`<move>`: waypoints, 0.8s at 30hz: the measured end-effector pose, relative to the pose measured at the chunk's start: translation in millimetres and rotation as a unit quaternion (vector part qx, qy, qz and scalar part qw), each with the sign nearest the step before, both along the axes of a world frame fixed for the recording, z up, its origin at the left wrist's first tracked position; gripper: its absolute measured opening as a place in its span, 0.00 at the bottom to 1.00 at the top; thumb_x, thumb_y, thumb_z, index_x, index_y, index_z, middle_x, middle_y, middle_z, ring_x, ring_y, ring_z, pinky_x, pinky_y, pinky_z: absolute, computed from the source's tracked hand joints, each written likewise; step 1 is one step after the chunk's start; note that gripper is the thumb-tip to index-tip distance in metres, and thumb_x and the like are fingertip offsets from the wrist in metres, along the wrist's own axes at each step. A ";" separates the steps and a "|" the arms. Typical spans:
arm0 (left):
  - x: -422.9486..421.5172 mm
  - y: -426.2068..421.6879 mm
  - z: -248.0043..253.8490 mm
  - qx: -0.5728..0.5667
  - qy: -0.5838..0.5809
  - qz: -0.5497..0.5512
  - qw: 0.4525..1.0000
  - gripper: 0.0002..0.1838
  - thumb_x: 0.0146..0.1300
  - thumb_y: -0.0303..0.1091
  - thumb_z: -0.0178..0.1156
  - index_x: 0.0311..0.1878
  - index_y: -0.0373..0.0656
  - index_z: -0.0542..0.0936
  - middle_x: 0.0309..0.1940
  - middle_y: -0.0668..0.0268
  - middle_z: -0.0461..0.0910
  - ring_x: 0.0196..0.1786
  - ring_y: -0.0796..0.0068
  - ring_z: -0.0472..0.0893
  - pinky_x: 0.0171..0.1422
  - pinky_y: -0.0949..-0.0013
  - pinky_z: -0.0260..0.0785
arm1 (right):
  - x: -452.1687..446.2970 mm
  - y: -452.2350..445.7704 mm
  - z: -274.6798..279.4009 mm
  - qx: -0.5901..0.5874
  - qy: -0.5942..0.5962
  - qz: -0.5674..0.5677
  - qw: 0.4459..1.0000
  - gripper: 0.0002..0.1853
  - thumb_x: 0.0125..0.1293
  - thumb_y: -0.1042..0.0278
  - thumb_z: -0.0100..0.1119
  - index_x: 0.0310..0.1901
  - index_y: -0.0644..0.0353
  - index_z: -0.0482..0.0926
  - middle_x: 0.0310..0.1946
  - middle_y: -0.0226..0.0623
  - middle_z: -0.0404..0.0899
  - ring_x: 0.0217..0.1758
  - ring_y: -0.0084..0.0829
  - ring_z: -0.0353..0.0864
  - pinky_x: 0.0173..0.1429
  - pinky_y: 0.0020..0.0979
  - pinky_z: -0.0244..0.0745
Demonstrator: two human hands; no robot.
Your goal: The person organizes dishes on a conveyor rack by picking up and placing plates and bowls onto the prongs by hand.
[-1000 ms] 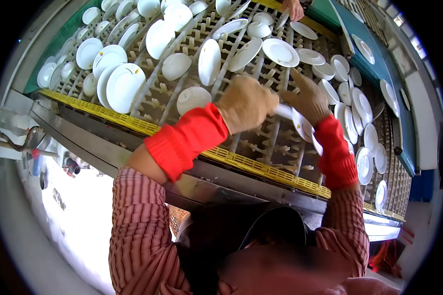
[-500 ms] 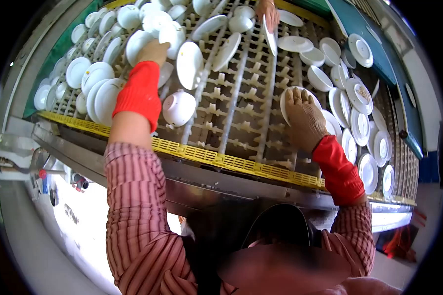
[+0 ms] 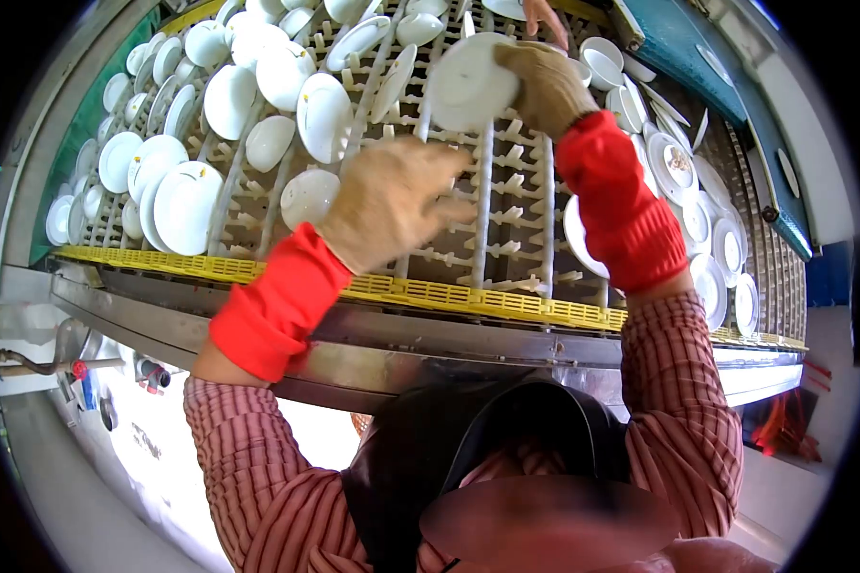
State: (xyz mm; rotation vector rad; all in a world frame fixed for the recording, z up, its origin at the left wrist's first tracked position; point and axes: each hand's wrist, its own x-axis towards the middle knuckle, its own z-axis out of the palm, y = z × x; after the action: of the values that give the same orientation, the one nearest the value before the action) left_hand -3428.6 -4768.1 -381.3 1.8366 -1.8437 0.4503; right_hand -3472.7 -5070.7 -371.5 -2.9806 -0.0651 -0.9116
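My right hand (image 3: 547, 88), in a tan glove with a red cuff, grips a white plate (image 3: 468, 84) by its right edge, raised above the pegged conveyor rack (image 3: 506, 191). My left hand (image 3: 392, 201), gloved the same way, hovers lower down over the rack with fingers apart and nothing in it. Just left of it a white bowl (image 3: 309, 198) lies upside down on the pegs. An oval white plate (image 3: 324, 117) leans above that bowl. Under my right cuff, a white plate (image 3: 583, 239) is partly hidden.
Another person's hand (image 3: 546, 23) reaches in from the far side. White plates (image 3: 188, 207) stand in rows on the left. More plates (image 3: 695, 222) and bowls crowd the right, some with food scraps. A yellow edge strip (image 3: 468, 298) runs along the near side.
My left hand has left the plates at upper left and moved right and down. My right hand has moved up and left, now lifting a white plate. The rack's dishes appear shifted slightly up-left.
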 end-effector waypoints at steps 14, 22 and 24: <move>-92.9 -112.2 -36.8 0.124 0.041 -0.081 0.988 0.44 0.46 0.38 0.86 0.68 0.36 0.81 0.62 0.52 0.83 0.65 0.46 0.83 0.72 0.55 0.79 | -169.7 -95.2 -47.2 0.052 0.190 -0.280 0.940 0.41 0.71 0.35 0.76 0.68 0.69 0.85 0.59 0.58 0.93 0.59 0.54 0.96 0.69 0.56 0.88; -143.3 -192.3 -58.2 0.331 -0.255 0.003 0.908 0.46 0.57 0.61 0.81 0.71 0.38 0.81 0.64 0.53 0.88 0.67 0.55 0.85 0.80 0.49 0.65 | -181.0 -104.1 -75.8 -0.004 0.194 -0.285 0.939 0.58 0.63 0.26 0.76 0.81 0.68 0.73 0.82 0.62 0.74 0.89 0.58 0.69 0.95 0.69 0.44; -142.4 -190.6 -61.3 0.323 -0.212 0.006 0.922 0.49 0.54 0.61 0.83 0.70 0.35 0.81 0.59 0.51 0.90 0.67 0.55 0.86 0.77 0.54 0.67 | -166.7 -102.7 -82.0 0.043 0.203 -0.304 0.930 0.57 0.62 0.25 0.76 0.79 0.66 0.75 0.81 0.59 0.76 0.89 0.62 0.68 0.93 0.73 0.46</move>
State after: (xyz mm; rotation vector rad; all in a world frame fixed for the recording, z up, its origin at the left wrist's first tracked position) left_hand -3571.0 -4958.7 -442.5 2.3059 -2.4966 0.2687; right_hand -3639.4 -5173.4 -453.6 -3.0606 0.9185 -0.2652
